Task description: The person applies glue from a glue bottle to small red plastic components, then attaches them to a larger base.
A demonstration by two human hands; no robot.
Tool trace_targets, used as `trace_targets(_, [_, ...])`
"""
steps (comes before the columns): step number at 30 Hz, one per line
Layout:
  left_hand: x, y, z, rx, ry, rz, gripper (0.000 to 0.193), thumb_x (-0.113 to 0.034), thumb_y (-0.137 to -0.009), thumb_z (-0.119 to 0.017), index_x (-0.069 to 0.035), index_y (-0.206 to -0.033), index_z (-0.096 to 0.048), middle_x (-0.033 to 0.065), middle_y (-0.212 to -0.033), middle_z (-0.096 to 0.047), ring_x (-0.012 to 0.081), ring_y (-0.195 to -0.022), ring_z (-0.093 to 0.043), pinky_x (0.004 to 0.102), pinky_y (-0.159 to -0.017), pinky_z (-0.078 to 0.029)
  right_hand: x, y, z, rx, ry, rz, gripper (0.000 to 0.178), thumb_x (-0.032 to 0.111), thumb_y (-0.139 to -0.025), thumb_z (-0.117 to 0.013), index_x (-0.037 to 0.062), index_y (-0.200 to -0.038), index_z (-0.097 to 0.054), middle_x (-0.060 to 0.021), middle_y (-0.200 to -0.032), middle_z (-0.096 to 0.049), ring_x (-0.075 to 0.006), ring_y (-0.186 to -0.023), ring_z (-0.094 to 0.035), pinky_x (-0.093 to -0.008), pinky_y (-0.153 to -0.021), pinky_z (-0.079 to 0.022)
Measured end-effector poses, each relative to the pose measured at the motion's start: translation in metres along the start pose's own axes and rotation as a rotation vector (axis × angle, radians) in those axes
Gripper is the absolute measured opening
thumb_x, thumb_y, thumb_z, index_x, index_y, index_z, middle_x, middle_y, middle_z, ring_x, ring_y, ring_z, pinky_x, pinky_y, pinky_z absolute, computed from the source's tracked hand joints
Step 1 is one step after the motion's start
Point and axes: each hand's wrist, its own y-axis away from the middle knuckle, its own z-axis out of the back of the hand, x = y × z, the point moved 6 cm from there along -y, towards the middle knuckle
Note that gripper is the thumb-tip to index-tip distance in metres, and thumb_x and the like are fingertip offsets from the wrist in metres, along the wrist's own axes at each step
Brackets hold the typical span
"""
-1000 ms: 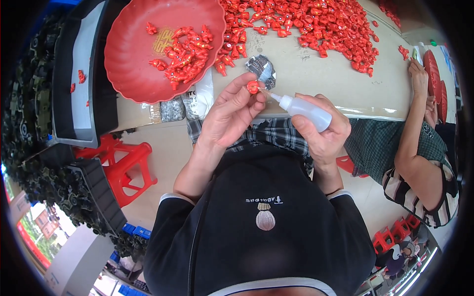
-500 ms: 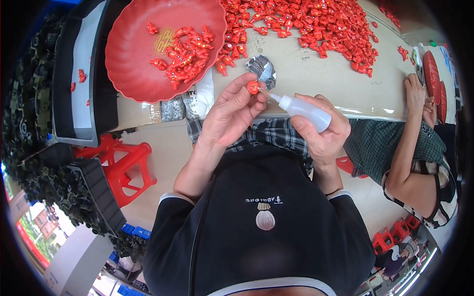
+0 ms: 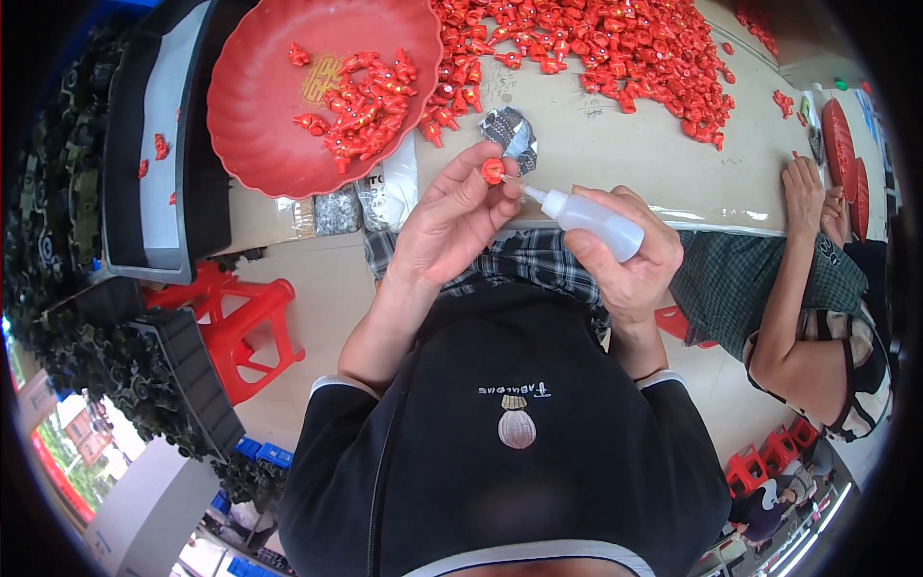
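Note:
Between the thumb and fingers of my left hand (image 3: 454, 213) is a small red plastic figure part (image 3: 492, 171), its round end facing the bottle. My right hand (image 3: 636, 252) is wrapped round a translucent white squeeze bottle (image 3: 598, 223) with a thin nozzle. The bottle is tilted, and its tip meets or nearly meets the red part; I cannot tell whether they touch. Just beyond my left fingers lies a dark patterned crumpled piece (image 3: 510, 135) on the table. A scalloped red plate (image 3: 252, 125) at the far left holds several red figures (image 3: 370, 111).
A large heap of red pieces (image 3: 615, 48) covers the table's far side. Left of the plate stands a black tray (image 3: 144, 240) with a few red bits. A red stool (image 3: 245, 332) is below it. To the right, a co-worker's arm (image 3: 784, 260) reaches onto the table.
My hands, the red part and the bottle stay almost where they were. At the right, the co-worker's hand has shifted slightly.

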Motion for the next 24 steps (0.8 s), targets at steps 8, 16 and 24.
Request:
trace_targets(8, [-0.0007, 0.0003, 0.0017, 0.02, -0.006, 0.004, 0.028, -0.011, -0.088, -0.05, -0.006, -0.115, -0.049, 0.0105, -0.106, -0.053, 0.0183, -0.094, -0.052, 0.0297, -0.081, -0.042, 0.0031, 0.0004, 0.0, 0.013, 0.006, 0.007, 0.034, 0.011, -0.062, -0.076, -0.0022, -0.09, -0.063, -0.0083, -0.062, -0.056, -0.0144, -0.052, -0.048, -0.0246, -0.047, -0.036])
trace_targets(16, [-0.0015, 0.0007, -0.0015, 0.006, -0.006, -0.005, 0.028, -0.011, -0.088, -0.049, -0.006, -0.115, -0.049, 0.01, -0.105, -0.053, 0.0187, -0.094, -0.052, 0.0295, -0.081, -0.043, 0.0032, 0.0015, 0.0018, -0.011, -0.029, 0.022, 0.033, 0.01, -0.062, -0.076, -0.0031, -0.089, -0.063, -0.0085, -0.062, -0.056, -0.0145, -0.052, -0.048, -0.0245, -0.048, -0.036])
trace_targets(24, [-0.0028, 0.0018, -0.0009, -0.048, -0.027, -0.01, 0.027, -0.01, -0.087, -0.051, -0.005, -0.113, -0.05, 0.0085, -0.1, -0.054, 0.0191, -0.092, -0.051, 0.0287, -0.079, -0.043, 0.0019, 0.0002, 0.0013, -0.027, -0.013, 0.026, 0.034, 0.01, -0.062, -0.076, -0.0034, -0.09, -0.062, -0.0084, -0.062, -0.056, -0.0146, -0.053, -0.049, -0.0243, -0.049, -0.037])
